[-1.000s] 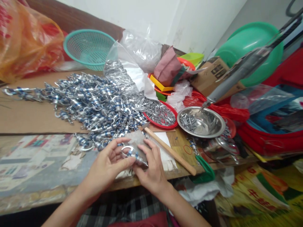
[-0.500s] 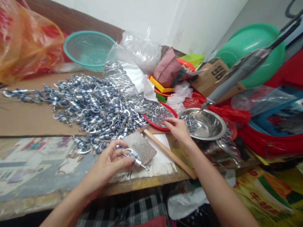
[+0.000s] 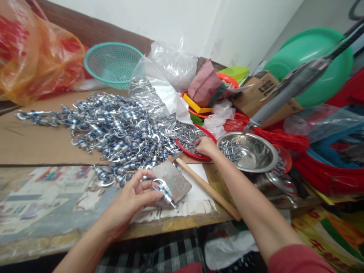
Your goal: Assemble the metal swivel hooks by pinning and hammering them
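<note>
My left hand pinches a silver and blue swivel clasp over a grey metal block near the table's front edge. My right hand reaches into a red dish of small silver parts, its fingers curled down on them; what they hold is hidden. A large heap of the same blue and silver clasps lies on cardboard just behind my left hand. A hammer with a wooden handle lies between my arms.
A steel bowl of screws sits right of the red dish, under a hanging grey power screwdriver. A teal basket, an orange bag, clear plastic bags, a cardboard box and a green basin crowd the back.
My right hand let go of the clasp and reached forward to the red dish of small parts. My left hand kept the clasp over the grey block.
</note>
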`<state>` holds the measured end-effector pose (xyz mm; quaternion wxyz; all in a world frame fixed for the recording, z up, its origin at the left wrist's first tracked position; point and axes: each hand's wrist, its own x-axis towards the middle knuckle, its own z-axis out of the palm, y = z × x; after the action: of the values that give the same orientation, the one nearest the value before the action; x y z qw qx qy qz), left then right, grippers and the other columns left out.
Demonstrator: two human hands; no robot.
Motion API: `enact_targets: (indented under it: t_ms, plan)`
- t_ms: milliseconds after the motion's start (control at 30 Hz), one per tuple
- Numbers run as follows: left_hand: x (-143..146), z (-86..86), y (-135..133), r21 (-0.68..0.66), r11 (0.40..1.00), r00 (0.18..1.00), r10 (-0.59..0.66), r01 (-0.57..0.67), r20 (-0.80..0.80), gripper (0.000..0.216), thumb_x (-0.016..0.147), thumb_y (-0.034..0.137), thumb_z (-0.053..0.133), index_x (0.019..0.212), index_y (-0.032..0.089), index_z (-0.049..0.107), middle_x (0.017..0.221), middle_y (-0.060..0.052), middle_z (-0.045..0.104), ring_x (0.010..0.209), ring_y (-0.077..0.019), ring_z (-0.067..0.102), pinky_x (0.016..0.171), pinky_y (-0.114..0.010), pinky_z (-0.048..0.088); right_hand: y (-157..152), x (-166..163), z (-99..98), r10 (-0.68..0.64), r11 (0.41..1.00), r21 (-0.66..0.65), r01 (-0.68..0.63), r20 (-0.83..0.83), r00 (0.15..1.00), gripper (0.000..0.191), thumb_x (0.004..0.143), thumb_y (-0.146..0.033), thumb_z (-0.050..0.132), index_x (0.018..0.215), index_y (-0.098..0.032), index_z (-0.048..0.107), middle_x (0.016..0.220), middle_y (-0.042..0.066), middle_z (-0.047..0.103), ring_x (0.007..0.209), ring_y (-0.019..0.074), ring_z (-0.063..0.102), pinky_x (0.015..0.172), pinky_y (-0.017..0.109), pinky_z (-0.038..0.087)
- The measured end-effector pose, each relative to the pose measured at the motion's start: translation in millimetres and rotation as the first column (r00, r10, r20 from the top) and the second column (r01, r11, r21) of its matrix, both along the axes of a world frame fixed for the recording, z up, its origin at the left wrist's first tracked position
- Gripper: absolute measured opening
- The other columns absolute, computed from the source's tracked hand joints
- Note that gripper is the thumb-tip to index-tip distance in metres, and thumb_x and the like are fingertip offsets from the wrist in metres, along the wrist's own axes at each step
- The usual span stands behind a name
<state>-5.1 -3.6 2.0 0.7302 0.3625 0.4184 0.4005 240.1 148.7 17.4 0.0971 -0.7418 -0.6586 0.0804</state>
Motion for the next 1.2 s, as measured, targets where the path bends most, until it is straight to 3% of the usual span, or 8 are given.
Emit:
enact_targets:
  t_ms: [200,267,333,400,567,733,967,1200]
  plan:
    - [1,0.9,1,-0.005,1.000,1.000,0.006,-0.006,-0.007,0.036,0.066,0.019,0.072,0.092,0.023,0.047,0.077,0.002,0.068,0.072,-0.0162,0.065,0.067,-0.027,0.047,-79,-37,7.4,0.297,0.946,0.207,-0.249,-0.252,0.921,0.014,0.080,-0.021,0.057,0.087,-0.017,0.069,0.084,0.003,0.072,0.076,0.0129,0.067,0.068,0.022,0.052]
    - [1,0.9,1,-0.016,1.000,1.000,0.012,-0.012,-0.007,0.036,0.066,0.019,0.072,0.092,0.023,0.047,0.076,0.003,0.068,0.071,-0.0152,0.064,0.066,-0.025,0.046,-110,-54,1.2,0.611,0.759,0.482,-0.439,-0.292,0.736,0.011,0.078,-0.016,0.058,0.078,-0.016,0.069,0.077,0.004,0.071,0.071,0.0134,0.066,0.067,0.024,0.053]
    - [2,0.6,1,-0.017,1.000,1.000,0.025,-0.025,-0.008,0.037,0.065,0.019,0.072,0.092,0.024,0.047,0.075,0.003,0.068,0.069,-0.0134,0.063,0.064,-0.023,0.046,-132,-66,-5.5,0.763,0.579,0.628,-0.521,-0.192,0.617,0.016,0.078,-0.010,0.054,0.077,-0.015,0.068,0.076,0.006,0.071,0.071,0.0144,0.065,0.068,0.026,0.053]
    - [2,0.0,1,-0.001,0.999,0.999,0.035,-0.035,-0.007,0.037,0.065,0.018,0.073,0.091,0.024,0.048,0.074,0.004,0.067,0.066,-0.0113,0.061,0.062,-0.021,0.045,-143,-71,-9.8,0.786,0.518,0.633,-0.576,-0.084,0.613,0.021,0.081,-0.007,0.048,0.083,-0.014,0.068,0.080,0.008,0.070,0.074,0.0158,0.064,0.068,0.028,0.053]
    - [1,-1.4,1,0.009,0.999,0.999,0.036,-0.036,-0.006,0.039,0.064,0.019,0.074,0.093,0.024,0.048,0.073,0.004,0.067,0.065,-0.0108,0.060,0.060,-0.020,0.044,-152,-73,-8.0,0.743,0.545,0.537,-0.643,0.046,0.668,0.028,0.085,-0.006,0.041,0.087,-0.014,0.067,0.083,0.009,0.068,0.076,0.0178,0.060,0.067,0.030,0.051]
    - [0,-1.5,-1,0.015,0.999,1.000,0.031,-0.031,0.003,0.038,0.065,0.018,0.073,0.093,0.023,0.048,0.074,0.005,0.067,0.065,-0.0101,0.059,0.062,-0.020,0.044,-164,-72,-7.7,0.730,0.610,0.469,-0.639,-0.017,0.684,0.030,0.085,-0.004,0.038,0.095,-0.013,0.065,0.085,0.010,0.064,0.082,0.0193,0.056,0.072,0.032,0.048]
    - [-1,-2.5,-2,0.025,0.999,1.000,0.024,-0.024,-0.012,0.037,0.067,0.019,0.072,0.094,0.023,0.048,0.077,0.003,0.067,0.068,-0.0112,0.060,0.064,-0.021,0.045,-180,-78,-7.2,0.592,0.779,0.347,-0.522,-0.134,0.795,0.040,0.082,-0.002,0.038,0.110,-0.019,0.061,0.092,0.009,0.058,0.087,0.0217,0.048,0.074,0.036,0.043]
    - [0,-1.3,0,0.029,0.999,1.000,0.028,-0.028,-0.011,0.036,0.067,0.018,0.072,0.094,0.023,0.048,0.075,0.004,0.066,0.068,-0.0115,0.060,0.063,-0.022,0.044,-185,-83,-3.7,0.559,0.806,0.313,-0.502,-0.126,0.819,0.040,0.079,-0.002,0.040,0.108,-0.018,0.062,0.094,0.010,0.060,0.088,0.0238,0.051,0.075,0.039,0.043]
